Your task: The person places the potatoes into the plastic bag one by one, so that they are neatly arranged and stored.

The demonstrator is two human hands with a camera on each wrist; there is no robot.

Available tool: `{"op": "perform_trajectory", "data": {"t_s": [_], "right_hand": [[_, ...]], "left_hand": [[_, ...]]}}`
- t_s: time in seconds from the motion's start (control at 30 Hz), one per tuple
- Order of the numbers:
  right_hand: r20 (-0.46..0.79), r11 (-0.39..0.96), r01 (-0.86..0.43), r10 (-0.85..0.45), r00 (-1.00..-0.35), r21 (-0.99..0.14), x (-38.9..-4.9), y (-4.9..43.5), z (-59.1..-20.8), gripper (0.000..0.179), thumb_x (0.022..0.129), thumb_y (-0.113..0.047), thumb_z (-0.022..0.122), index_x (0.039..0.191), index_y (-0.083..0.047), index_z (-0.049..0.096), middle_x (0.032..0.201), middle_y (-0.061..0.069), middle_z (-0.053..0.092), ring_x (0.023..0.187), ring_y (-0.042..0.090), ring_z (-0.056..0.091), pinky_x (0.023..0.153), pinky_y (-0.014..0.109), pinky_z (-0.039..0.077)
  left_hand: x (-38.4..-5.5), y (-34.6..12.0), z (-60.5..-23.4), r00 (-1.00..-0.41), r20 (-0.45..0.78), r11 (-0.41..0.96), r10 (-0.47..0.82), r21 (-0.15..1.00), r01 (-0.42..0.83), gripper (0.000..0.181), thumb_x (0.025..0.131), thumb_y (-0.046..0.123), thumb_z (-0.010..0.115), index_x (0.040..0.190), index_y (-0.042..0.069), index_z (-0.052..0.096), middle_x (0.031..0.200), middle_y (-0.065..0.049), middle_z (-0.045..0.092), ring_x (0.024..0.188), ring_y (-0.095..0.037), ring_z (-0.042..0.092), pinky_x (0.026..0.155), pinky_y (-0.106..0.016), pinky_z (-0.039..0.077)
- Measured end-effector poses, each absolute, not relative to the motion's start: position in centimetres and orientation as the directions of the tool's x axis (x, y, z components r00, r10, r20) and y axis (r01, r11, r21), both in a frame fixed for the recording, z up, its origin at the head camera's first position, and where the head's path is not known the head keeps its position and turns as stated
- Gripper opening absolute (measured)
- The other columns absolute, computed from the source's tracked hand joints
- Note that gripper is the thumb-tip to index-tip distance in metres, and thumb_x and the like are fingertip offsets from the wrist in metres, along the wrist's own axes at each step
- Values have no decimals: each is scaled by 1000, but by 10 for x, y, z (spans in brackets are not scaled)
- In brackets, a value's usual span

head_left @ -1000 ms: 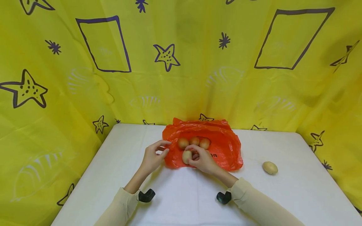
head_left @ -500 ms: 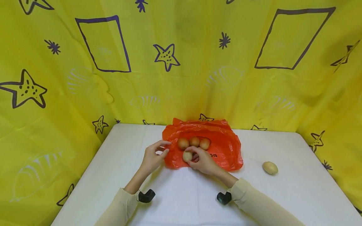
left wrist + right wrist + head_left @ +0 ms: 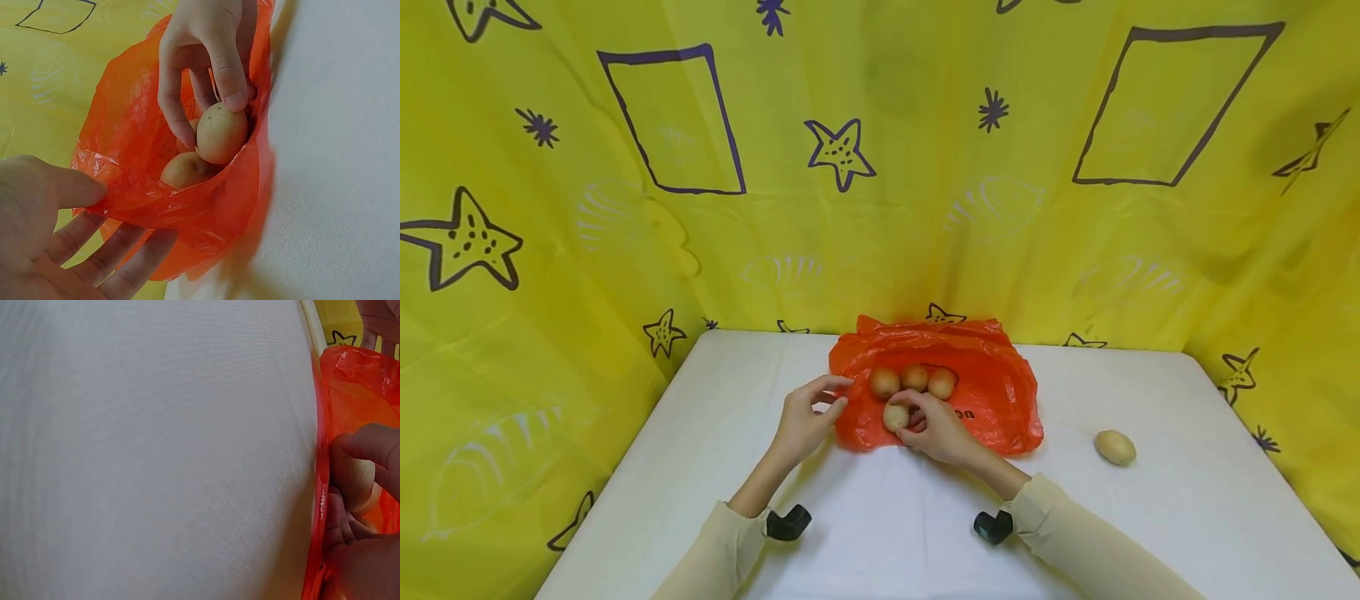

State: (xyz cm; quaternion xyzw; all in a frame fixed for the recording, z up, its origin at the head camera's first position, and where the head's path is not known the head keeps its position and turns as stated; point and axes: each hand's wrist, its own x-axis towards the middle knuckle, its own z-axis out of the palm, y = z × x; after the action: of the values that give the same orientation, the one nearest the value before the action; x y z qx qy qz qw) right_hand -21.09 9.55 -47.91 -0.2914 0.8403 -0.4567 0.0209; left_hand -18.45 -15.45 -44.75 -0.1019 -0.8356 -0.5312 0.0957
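Note:
A red plastic bag lies on its side with its mouth facing me. My left hand holds the bag's left rim, thumb on one side and fingers on the other in the left wrist view. Between the thumb and fingers of my right hand is a pale potato, held within the mouth of the bag. Further in sit three round potatoes, tinted orange, among them a left potato and a right potato. In the left wrist view the held potato overlaps a lower potato.
A single potato lies on the white tabletop, to the right of the bag. Behind the table hangs a yellow curtain with drawn stars, and it closes in both sides. Black wrist cameras sit at both cuffs.
The potato in my right hand has turned slightly, showing a rounder end than a second ago. My left hand stays at the bag's rim.

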Motion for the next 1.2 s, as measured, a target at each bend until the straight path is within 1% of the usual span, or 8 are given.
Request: {"op": "perform_trajectory", "data": {"t_s": [0.3,0.57,0.73,0.8,0.9,1.03,1.2], "right_hand": [[222,401,-462,-516,-827,-791,-210,96,-477,42,87,-1,78,126,-7,64,109,9,67,80,19,64,68,24,57],[182,400,-437,-534,-826,-806,-210,101,-473,47,86,-1,78,130,-7,62,101,11,63,79,18,66,66,24,58],[150,417,-424,-547,-824,-804,-209,106,-467,51,87,-2,78,134,-7,59,112,12,64,81,19,68,67,24,59],[133,430,-417,-552,-823,-801,-209,107,-464,53,87,-3,78,136,-7,58,118,14,64,84,21,68,69,25,59],[108,456,-415,-560,-821,-787,-208,110,-459,56,88,-5,78,140,-7,56,124,16,65,87,21,69,73,25,59],[102,473,-434,-577,-810,-766,-209,113,-455,58,89,-7,79,141,-5,54,126,19,65,89,22,69,77,27,60],[111,477,-464,-599,-793,-746,-209,115,-452,60,88,-7,79,142,-4,53,126,19,65,94,27,69,83,37,60]], "left_hand": [[-184,-155,-447,-961,267,418,68,867,271,24,96,3,68,117,14,75,120,-5,71,95,-25,69,72,-27,60],[-184,-155,-445,-961,267,413,76,868,274,24,96,3,67,117,12,75,120,-5,71,95,-25,69,72,-28,60],[-183,-155,-444,-963,261,412,72,871,267,25,96,3,68,117,13,75,121,-5,71,95,-25,68,73,-27,60],[-183,-156,-445,-963,259,414,71,871,265,25,96,3,68,117,14,75,121,-5,71,95,-25,68,73,-27,60],[-183,-157,-446,-962,263,416,73,869,269,25,96,3,68,117,14,75,120,-5,71,95,-25,69,73,-27,60],[-183,-157,-445,-958,277,421,74,862,282,25,96,2,67,117,13,75,118,-5,72,94,-25,69,72,-26,60],[-183,-157,-445,-957,280,417,76,863,286,25,96,2,68,116,13,75,117,-5,72,93,-25,69,71,-26,60]]}}
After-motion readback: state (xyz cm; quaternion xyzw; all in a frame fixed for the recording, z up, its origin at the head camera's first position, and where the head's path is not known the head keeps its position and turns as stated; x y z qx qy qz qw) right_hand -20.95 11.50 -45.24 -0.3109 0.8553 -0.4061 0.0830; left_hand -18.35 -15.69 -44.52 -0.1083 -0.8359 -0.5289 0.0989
